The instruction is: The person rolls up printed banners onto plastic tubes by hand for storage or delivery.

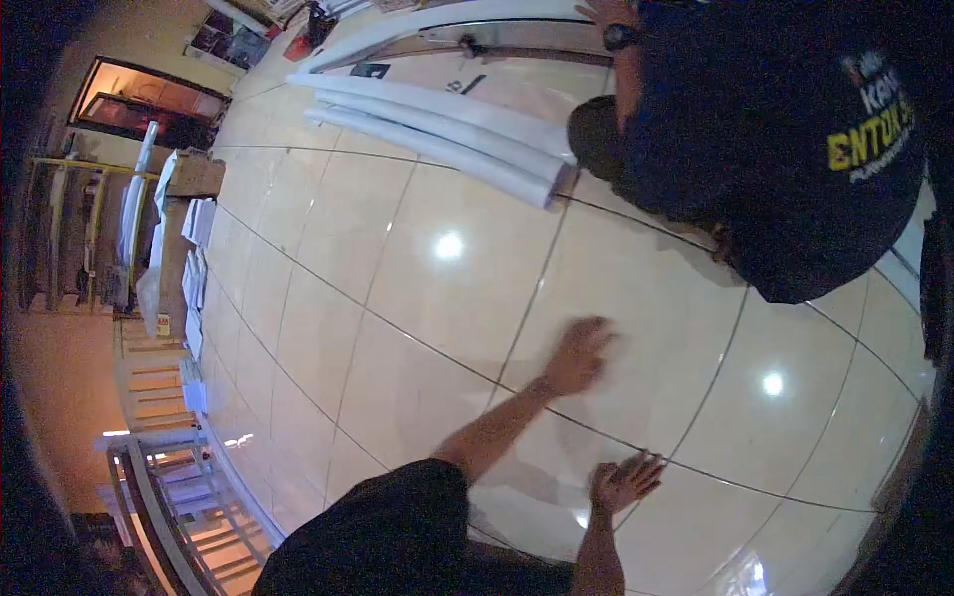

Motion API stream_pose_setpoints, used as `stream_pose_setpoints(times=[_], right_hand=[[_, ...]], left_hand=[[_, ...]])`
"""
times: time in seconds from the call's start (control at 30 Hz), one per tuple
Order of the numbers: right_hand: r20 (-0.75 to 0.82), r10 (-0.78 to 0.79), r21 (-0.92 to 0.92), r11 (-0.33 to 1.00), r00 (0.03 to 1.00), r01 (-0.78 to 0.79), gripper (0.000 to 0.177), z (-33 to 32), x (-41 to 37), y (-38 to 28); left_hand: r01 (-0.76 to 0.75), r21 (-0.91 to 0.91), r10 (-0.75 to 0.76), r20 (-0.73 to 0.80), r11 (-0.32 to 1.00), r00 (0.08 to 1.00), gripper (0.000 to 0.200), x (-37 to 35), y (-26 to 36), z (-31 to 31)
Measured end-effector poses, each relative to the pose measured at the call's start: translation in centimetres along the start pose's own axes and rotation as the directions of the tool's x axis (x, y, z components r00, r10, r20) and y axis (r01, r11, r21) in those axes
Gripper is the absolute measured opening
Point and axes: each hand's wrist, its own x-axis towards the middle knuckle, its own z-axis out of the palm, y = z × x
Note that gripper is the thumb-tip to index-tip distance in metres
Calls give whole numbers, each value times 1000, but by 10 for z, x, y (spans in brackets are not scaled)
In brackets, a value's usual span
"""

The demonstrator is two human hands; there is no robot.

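Over the tiled floor (467, 268), my left hand (579, 356) is raised near the middle of the view, blurred by motion, its fingers apart with nothing visible in them. My right hand (628, 482) is lower and a little to the right, palm partly showing, fingers spread and holding nothing. The two hands do not touch. Both are nearest to the bare tiles. Beyond them, long white rolls (447, 144) lie on the floor.
A person in a dark printed shirt (765, 129) crouches at the upper right beside a long framed panel (507, 40). White stacks (194, 288) and a cardboard box (196, 174) line the left side. A metal rack (149, 497) stands at the lower left.
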Motion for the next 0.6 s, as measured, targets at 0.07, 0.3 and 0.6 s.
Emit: stream_pose_setpoints(times=[0.07,0.3,0.6], right_hand=[[-14,-4,16,1000,1000,5,66,-4,3,-4],[56,-4,-112,994,998,10,67,11,-5,0],[-224,-309,-259,933,924,249,55,58,13,26]], left_hand=[[281,166,-247,-197,945,949,49,-77,-79,-58],[754,398,-699,-307,522,646,72,-274,-213,-179],[843,239,-842,-139,482,521,70,-282,-233,-203]])
